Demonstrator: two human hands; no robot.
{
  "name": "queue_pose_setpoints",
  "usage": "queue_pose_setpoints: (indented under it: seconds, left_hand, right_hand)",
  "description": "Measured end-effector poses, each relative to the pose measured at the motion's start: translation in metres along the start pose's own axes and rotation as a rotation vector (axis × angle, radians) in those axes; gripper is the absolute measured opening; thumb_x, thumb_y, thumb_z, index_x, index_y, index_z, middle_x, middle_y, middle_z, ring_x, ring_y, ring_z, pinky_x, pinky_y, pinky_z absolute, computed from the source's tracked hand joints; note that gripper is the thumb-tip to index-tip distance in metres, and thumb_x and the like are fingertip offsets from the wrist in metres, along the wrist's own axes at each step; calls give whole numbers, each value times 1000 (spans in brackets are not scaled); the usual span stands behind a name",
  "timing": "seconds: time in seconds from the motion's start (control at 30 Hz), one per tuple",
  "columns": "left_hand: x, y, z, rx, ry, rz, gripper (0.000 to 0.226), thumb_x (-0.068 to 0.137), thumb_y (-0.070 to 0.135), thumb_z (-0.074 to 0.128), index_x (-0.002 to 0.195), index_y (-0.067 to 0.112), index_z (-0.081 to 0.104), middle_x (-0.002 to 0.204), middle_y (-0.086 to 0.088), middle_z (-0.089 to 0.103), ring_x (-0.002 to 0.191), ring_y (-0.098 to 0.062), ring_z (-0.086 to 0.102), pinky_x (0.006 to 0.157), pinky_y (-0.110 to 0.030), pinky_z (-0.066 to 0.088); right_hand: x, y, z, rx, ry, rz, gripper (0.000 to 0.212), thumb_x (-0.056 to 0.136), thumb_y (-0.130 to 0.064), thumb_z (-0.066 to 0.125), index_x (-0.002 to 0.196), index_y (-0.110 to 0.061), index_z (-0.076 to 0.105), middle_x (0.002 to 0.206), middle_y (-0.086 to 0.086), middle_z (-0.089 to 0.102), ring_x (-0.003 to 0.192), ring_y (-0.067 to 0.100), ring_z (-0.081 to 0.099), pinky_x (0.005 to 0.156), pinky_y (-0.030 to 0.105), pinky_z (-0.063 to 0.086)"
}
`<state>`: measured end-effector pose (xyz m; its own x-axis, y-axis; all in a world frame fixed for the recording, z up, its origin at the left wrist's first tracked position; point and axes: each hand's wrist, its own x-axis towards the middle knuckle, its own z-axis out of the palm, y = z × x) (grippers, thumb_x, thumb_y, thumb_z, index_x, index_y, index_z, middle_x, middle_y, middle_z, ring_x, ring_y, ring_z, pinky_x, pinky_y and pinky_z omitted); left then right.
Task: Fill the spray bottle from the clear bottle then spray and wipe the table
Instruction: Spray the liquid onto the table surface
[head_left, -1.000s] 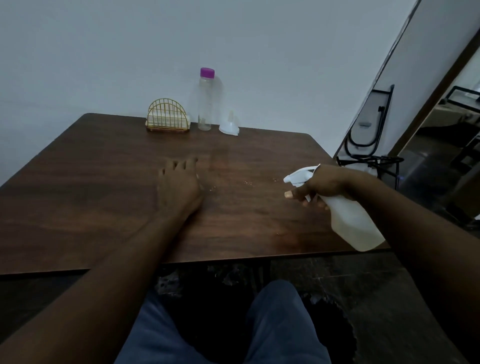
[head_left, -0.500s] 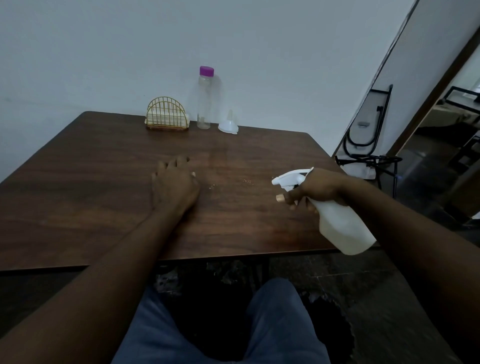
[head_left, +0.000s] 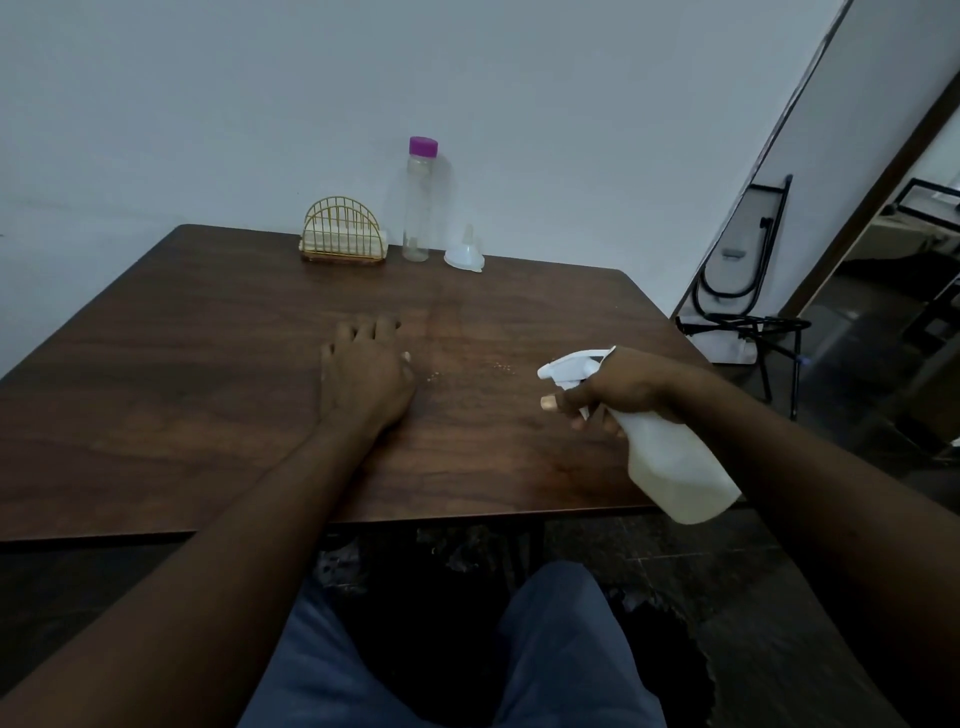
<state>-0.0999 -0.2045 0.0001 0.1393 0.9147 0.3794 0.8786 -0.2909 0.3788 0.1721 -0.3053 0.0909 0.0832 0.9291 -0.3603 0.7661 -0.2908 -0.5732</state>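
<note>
The table (head_left: 156, 415) lies under my left hand (head_left: 366, 374), fingers laid flat on the wood. My right hand (head_left: 623, 387) grips the spray bottle (head_left: 675, 467), tilted over the near edge and holding pale liquid, so filling looks done. The clear bottle (head_left: 417, 208) stands capped at the far edge beside the funnel (head_left: 464, 255). A few droplets (head_left: 501, 366) show, so I judge spraying is underway and wiping is left.

a single head-worn wide-angle view looks forward and down from the person's eye level, close over the dark brown wooden table (head_left: 208, 415), facing the pale wall (head_left: 208, 104) behind its far edge.
</note>
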Motion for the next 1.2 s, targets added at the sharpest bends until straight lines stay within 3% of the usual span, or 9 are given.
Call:
queue_pose_setpoints:
  seconds: [0.13,0.2,0.37,0.5,0.73,0.83,0.93,1.07,1.2]
  left_hand:
    - [-1,0,1,-1,-4,5,44,98,33,56,139,19,52,139,-9,61,131,-32,45,102,-51,40]
    - [0,0,1,-8,-12,14,45,98,34,56,139,19,51,139,-8,61,131,-32,45,103,-50,40]
    - [5,4,-1,-97,-10,11,46,98,37,58,141,20,51,139,-3,61,134,-28,45,104,-50,40]
    - [13,9,-1,-204,40,-34,43,98,37,60,137,20,54,133,1,63,133,-26,46,101,-48,42]
    - [35,11,12,-226,45,-47,42,99,45,57,136,23,54,131,5,64,129,-23,48,100,-47,45]
    - [46,10,18,-245,40,-44,44,100,47,55,138,25,54,132,6,63,130,-22,48,102,-47,44]
    - [54,10,24,-244,35,-35,45,99,49,55,138,26,54,131,6,63,129,-21,49,102,-46,45]
    - [62,11,28,-270,47,-34,42,98,48,57,134,26,56,126,7,65,124,-21,51,101,-46,46]
    - [65,9,30,-283,47,-44,43,98,49,57,134,25,56,125,7,65,123,-21,52,101,-47,46]
  right_hand:
    - [0,-4,-4,210,54,-123,22,84,-43,85,103,-49,76,87,7,79,56,13,59,53,27,52]
    - [1,-10,-12,368,117,-186,22,83,-42,87,99,-53,78,91,11,79,59,16,60,52,28,52]
    - [13,-27,-29,622,263,-332,44,83,-42,86,123,-32,72,95,11,80,63,20,62,54,28,52]
    - [31,-36,-28,672,384,-360,35,93,-42,79,113,-13,75,99,9,80,60,17,62,61,32,52]
    - [69,-46,-27,820,512,-367,40,97,-42,74,121,-10,74,103,9,80,63,15,64,61,29,57]
    - [83,-48,-34,828,512,-377,39,99,-39,72,128,-14,71,104,8,81,64,19,65,62,30,58]
    - [92,-49,-44,764,485,-374,32,101,-39,68,118,-12,74,104,5,81,66,22,69,65,32,60]
    - [101,-50,-52,782,435,-347,33,103,-37,66,115,-7,74,107,9,81,86,32,77,73,36,61]
    - [105,-49,-58,687,368,-327,37,103,-37,67,113,-2,73,106,14,80,90,33,77,67,34,61]
